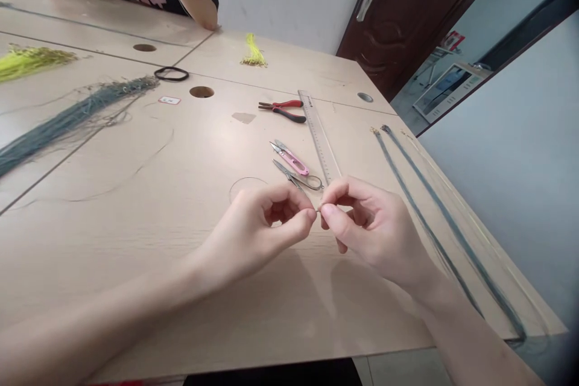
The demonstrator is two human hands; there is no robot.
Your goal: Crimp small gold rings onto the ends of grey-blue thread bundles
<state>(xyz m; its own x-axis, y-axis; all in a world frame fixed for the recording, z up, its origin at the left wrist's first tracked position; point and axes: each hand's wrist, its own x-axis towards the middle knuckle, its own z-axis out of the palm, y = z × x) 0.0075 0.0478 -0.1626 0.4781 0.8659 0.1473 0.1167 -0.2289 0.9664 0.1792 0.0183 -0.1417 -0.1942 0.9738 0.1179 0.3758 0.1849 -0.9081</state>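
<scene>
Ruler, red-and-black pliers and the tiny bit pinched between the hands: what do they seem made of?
Ruler: probably clear plastic, glossy; the tabletop shows through it.
Pliers: likely metal jaws, brownish, with smooth handles in red and black, perhaps plastic or rubber.
Pinched bit: mostly hidden and too small to tell.

Red-and-black pliers [277, 108]; pink snips [292, 161]; grey-blue thread bundle [81, 113]; neon-yellow strands [31, 63]; pale wood-grained tabletop [172, 223]
</scene>
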